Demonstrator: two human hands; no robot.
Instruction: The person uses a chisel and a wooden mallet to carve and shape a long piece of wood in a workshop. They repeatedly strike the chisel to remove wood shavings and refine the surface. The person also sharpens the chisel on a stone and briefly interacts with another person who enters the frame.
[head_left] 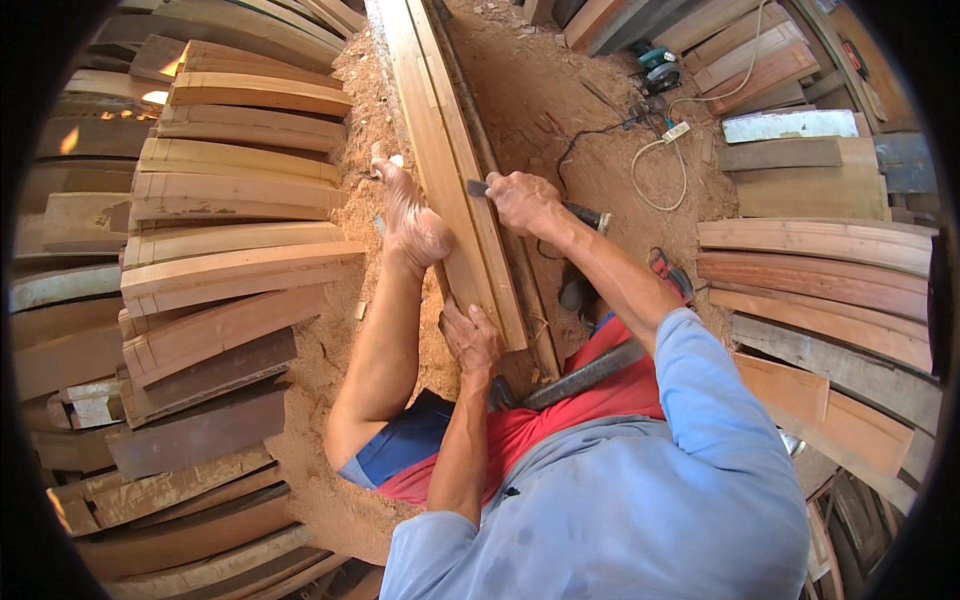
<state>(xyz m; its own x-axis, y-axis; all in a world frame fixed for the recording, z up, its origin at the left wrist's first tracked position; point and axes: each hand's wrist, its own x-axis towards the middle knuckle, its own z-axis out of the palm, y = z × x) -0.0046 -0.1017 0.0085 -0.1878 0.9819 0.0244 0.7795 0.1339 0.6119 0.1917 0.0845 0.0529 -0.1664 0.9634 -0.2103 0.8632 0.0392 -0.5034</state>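
A long pale wooden board [455,195], with a lengthwise step along it, runs away from me over a wooden support. My left hand [472,338] holds the board's left edge near its close end, fingers bent over it. In my closed right hand [525,203] is a hand tool with a short, flat dark end [477,187]. That end lies at the board's right side; the handle is mostly hidden by the fingers, so its exact kind is unclear. My bare left foot [418,225] rests its heel against the board's left edge.
Stacked curved wooden pieces [240,185] line the left side, and more boards [815,265] the right. Sawdust and shavings cover the floor [540,110]. At the far right lie a green power tool [658,70] and a pale cable [640,185] with a socket block [677,132].
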